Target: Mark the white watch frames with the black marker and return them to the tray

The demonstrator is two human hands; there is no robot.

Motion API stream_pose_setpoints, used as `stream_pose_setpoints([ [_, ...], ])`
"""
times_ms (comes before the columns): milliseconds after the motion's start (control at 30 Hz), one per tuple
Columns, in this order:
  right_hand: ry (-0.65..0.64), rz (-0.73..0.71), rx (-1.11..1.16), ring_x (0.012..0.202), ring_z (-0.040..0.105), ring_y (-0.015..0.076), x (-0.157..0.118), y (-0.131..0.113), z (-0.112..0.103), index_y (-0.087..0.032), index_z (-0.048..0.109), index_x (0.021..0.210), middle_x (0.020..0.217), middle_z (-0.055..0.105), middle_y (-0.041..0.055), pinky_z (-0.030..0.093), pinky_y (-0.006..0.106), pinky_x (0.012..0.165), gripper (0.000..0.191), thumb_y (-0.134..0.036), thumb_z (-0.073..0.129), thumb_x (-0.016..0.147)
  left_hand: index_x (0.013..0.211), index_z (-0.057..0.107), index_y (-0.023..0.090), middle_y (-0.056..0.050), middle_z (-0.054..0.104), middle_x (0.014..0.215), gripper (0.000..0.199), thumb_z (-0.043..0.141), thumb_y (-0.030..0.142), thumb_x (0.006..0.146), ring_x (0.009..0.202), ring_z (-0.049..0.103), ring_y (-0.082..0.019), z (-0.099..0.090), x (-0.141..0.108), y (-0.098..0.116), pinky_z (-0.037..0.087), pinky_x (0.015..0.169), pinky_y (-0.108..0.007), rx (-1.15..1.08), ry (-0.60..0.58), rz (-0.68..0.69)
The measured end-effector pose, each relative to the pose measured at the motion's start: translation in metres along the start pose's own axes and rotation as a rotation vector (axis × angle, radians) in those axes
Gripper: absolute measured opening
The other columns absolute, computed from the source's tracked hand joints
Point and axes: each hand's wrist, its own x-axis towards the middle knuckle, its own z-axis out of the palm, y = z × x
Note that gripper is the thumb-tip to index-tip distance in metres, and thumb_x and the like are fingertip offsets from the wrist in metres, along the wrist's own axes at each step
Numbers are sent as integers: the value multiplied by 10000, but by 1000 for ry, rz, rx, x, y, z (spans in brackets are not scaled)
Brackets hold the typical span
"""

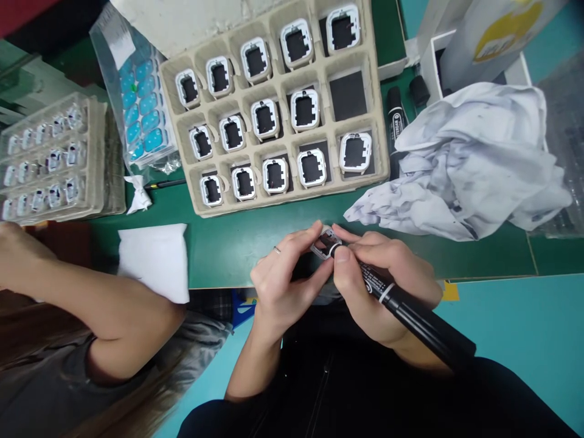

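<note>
Between thumb and fingers, my left hand (287, 280) grips a small square watch case frame (323, 238) above the table's front edge. My right hand (387, 274) is closed round a black marker pen (396, 307). The pen's tip end meets the frame's near right side, and right fingers rest close to the frame too. Whether the tip touches the frame is hidden by the thumb. Beyond my hands lies a beige moulded tray (292, 198) with similar white frames in its compartments. One compartment (347, 96) at the right of the middle row holds no frame.
A crumpled white cloth (474, 158) lies right of the tray, near another black marker (396, 115) and a bottle (483, 42). On the left are a folded white cloth (155, 258), a bag of blue pieces (143, 109), stacked clear trays (50, 164) and another person's arm (91, 298).
</note>
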Motion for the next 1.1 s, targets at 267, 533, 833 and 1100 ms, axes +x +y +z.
stream_pose_setpoints([
  [267, 47, 68, 236, 890, 930, 269, -1, 5, 0, -221, 732, 1023, 865, 820, -27, 843, 379, 933, 213, -38, 834, 985, 1495, 828, 236, -52, 926, 1154, 550, 1009, 291, 979, 977, 912, -206, -4, 9, 3, 781, 907, -286, -160, -27, -119],
  [533, 72, -34, 259, 687, 859, 248, 5, 11, 1, -247, 727, 1037, 780, 772, -44, 868, 416, 800, 228, -40, 808, 988, 1373, 860, 213, -51, 944, 1077, 463, 1003, 366, 960, 889, 935, -230, -4, 17, 13, 801, 878, -301, -198, -6, -174],
  [833, 44, -48, 266, 565, 756, 194, 6, 11, -4, -241, 733, 1039, 709, 665, -80, 872, 424, 820, 230, -24, 776, 975, 1318, 860, 200, -39, 942, 1033, 444, 1020, 285, 913, 875, 938, -228, -5, 21, 14, 801, 895, -284, -322, -33, -225],
  [1100, -3, 10, 287, 656, 814, 209, 4, 7, -11, -259, 717, 976, 748, 715, -62, 869, 419, 861, 275, 9, 780, 958, 1314, 848, 198, -51, 941, 1036, 495, 1072, 322, 890, 897, 943, -244, -7, 22, 14, 813, 908, -304, -341, -46, -254],
])
